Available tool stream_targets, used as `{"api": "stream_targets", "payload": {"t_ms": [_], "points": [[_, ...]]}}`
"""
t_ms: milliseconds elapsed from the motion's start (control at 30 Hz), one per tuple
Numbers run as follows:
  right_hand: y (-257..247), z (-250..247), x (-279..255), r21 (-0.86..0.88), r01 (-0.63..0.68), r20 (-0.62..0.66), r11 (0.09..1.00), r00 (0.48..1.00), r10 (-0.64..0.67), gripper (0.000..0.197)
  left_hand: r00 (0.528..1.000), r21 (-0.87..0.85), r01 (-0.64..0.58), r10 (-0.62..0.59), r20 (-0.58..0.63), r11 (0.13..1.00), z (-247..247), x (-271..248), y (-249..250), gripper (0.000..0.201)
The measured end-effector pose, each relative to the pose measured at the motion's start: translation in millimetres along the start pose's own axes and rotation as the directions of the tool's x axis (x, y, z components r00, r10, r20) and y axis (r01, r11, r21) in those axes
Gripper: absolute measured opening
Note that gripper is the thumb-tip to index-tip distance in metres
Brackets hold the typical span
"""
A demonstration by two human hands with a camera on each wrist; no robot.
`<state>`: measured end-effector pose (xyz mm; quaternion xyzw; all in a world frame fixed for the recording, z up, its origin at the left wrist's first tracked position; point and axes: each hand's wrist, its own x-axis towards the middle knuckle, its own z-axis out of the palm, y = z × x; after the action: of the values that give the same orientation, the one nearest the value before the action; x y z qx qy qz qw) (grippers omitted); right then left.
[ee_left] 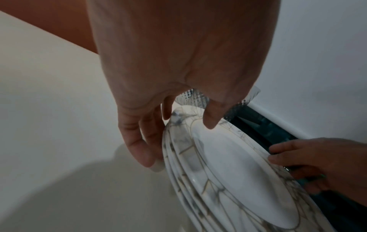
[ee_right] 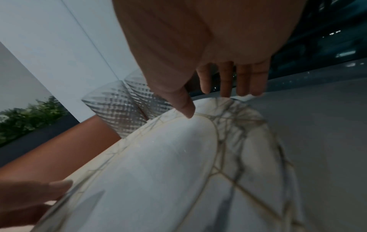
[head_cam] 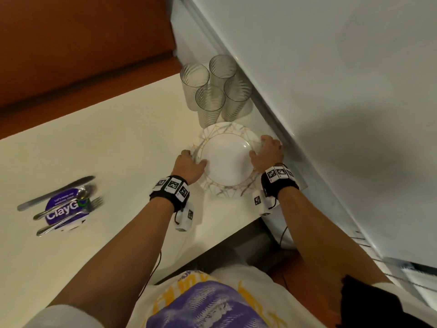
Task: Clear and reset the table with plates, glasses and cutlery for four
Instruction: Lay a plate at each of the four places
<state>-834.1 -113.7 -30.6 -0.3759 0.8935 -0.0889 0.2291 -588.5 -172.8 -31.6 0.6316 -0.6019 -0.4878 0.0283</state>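
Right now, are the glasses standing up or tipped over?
Standing up. All four glasses stand together on the table behind the plates, rims up, and look empty.

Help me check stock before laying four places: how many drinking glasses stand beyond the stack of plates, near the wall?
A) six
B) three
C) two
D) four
D: the head view shows four ribbed clear glasses clustered upright on the table just beyond the stack of plates, which the left hand and right hand grip at opposite rims.

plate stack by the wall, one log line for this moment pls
left hand: grips stack left rim | right hand: grips right rim | plate stack: on table | four glasses: behind stack
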Motion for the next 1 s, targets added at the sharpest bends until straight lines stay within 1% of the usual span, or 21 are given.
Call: {"api": "stream_targets", "payload": {"t_ms": [100, 167, 267, 333, 467, 533, 567, 633, 700, 733, 800, 833, 867, 900, 933, 967, 1000], "points": [[5, 3, 11, 0.064, -0.038, 0.151, 0.997, 0.988, 0.028, 0.072, 0.998, 0.024, 0.056, -0.056, 0.013, 0.998, 8, 5, 1, 0.067], [4, 6, 12, 0.125, -0.056, 0.174, 0.991, 0.984, 0.034, 0.075, 0.997, 0.044, 0.071, -0.072, 0.016, 0.996, 8, 7, -2, 0.058], [0, 10, 8, 0.189, -0.091, 0.186, 0.978, 0.981, 0.055, 0.073, 0.997, 0.022, 0.075, -0.076, 0.005, 0.997, -1, 7, -15, 0.052], [-6, 14, -1, 0.188, -0.075, 0.234, 0.979, 0.972, 0.03, 0.075, 0.996, -0.048, 0.087, -0.088, -0.017, 0.995, -12, 1, -26, 0.052], [-36, 32, -24, 0.154, 0.034, 0.303, 0.988, 0.95, -0.08, 0.087, 0.989, -0.237, 0.087, -0.112, -0.093, 0.968, -45, -15, -58, 0.059], [-59, 42, -39, 0.159, 0.082, 0.295, 0.984, 0.947, -0.127, 0.081, 0.978, -0.352, 0.079, -0.14, -0.153, 0.933, -68, -27, -78, 0.059], [-72, 47, -47, 0.181, 0.108, 0.284, 0.978, 0.946, -0.157, 0.076, 0.968, -0.42, 0.073, -0.165, -0.188, 0.905, -80, -34, -88, 0.057], [-100, 56, -65, 0.242, 0.147, 0.269, 0.959, 0.939, -0.212, 0.065, 0.941, -0.583, 0.052, -0.235, -0.243, 0.81, -107, -47, -110, 0.055], [-130, 65, -85, 0.287, 0.174, 0.269, 0.942, 0.929, -0.253, 0.06, 0.911, -0.717, 0.042, -0.322, -0.259, 0.695, -134, -56, -139, 0.05], [-145, 70, -94, 0.306, 0.182, 0.271, 0.935, 0.924, -0.268, 0.06, 0.9, -0.772, 0.039, -0.358, -0.248, 0.635, -146, -59, -157, 0.049], [-174, 79, -116, 0.339, 0.207, 0.274, 0.918, 0.912, -0.307, 0.067, 0.895, -0.857, 0.029, -0.395, -0.207, 0.515, -168, -73, -191, 0.042], [-188, 85, -127, 0.349, 0.226, 0.274, 0.91, 0.904, -0.329, 0.073, 0.88, -0.881, 0.01, -0.423, -0.217, 0.473, -179, -83, -207, 0.038], [-202, 89, -139, 0.363, 0.246, 0.267, 0.899, 0.896, -0.353, 0.079, 0.871, -0.908, -0.018, -0.44, -0.22, 0.419, -190, -92, -222, 0.036], [-214, 94, -150, 0.38, 0.249, 0.266, 0.891, 0.893, -0.363, 0.084, 0.863, -0.939, -0.07, -0.452, -0.227, 0.337, -201, -105, -229, 0.038], [-227, 99, -161, 0.398, 0.256, 0.263, 0.881, 0.888, -0.377, 0.089, 0.866, -0.959, -0.091, -0.453, -0.209, 0.269, -211, -114, -238, 0.04], [-238, 105, -172, 0.412, 0.26, 0.26, 0.873, 0.885, -0.386, 0.092, 0.88, -0.971, -0.102, -0.436, -0.189, 0.215, -218, -123, -246, 0.042], [-249, 109, -183, 0.422, 0.274, 0.248, 0.864, 0.882, -0.401, 0.093, 0.897, -0.979, -0.095, -0.411, -0.163, 0.181, -226, -128, -255, 0.043]]}}
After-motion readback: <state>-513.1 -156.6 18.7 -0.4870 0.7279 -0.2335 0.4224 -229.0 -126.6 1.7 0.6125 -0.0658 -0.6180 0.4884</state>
